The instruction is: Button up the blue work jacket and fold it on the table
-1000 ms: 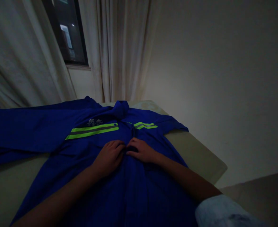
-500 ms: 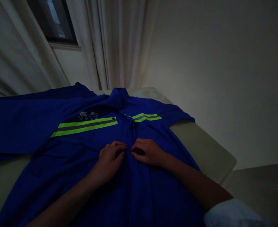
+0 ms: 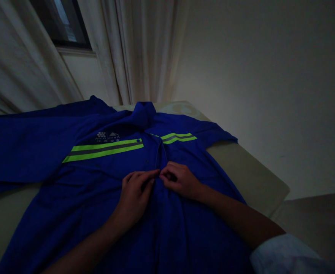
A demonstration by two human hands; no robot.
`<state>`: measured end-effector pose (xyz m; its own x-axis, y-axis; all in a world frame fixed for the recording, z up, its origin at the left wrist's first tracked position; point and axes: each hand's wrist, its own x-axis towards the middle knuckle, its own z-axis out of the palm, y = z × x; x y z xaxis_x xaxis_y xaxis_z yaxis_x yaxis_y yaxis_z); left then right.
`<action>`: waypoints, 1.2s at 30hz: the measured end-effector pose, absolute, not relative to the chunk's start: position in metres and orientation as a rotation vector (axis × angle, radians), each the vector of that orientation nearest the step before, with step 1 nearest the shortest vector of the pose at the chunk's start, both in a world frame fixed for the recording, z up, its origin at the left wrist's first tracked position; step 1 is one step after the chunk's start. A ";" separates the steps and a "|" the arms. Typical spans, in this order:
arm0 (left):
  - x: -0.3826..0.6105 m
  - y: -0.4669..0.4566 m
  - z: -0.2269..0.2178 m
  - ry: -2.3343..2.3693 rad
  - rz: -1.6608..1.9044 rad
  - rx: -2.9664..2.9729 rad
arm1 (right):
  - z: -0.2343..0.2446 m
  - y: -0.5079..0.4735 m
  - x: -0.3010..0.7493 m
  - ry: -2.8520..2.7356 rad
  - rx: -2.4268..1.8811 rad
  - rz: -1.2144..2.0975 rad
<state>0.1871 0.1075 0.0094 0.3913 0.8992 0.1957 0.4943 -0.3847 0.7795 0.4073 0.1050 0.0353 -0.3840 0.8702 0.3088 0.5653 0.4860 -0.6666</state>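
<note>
**Blue work shirt laid flat, both hands pinching the front placket**

Room: matt cream wall at right; one cream curtain, soft woven cloth in long vertical folds; one dark window at upper left; grey-brown floor at lower right.

Support: one beige padded surface with a rounded corner, shirt lying face up across it. Surface edge running just beyond the right forearm, floor below.

Shirt: smooth cobalt-blue woven cloth, slightly creased, one spread sleeve running off the left frame edge, other sleeve ending near the surface edge. One collar, raised and bunched. Two reflective stripes, lime with a grey centre: longer one left of the placket, shorter one right of it. One small pale logo above the longer stripe.

Hands: both bare, fingertips nearly touching at the placket, well below the collar. Left hand curled, fingers gathering the cloth edge; right hand curled on the opposite edge, gripping likewise. Any button between the fingers too dark to tell. One white sleeve on the right arm.
</note>
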 end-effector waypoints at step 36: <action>0.187 0.107 0.010 1.089 0.782 2.139 | 0.039 0.108 0.411 -1.944 -1.415 0.928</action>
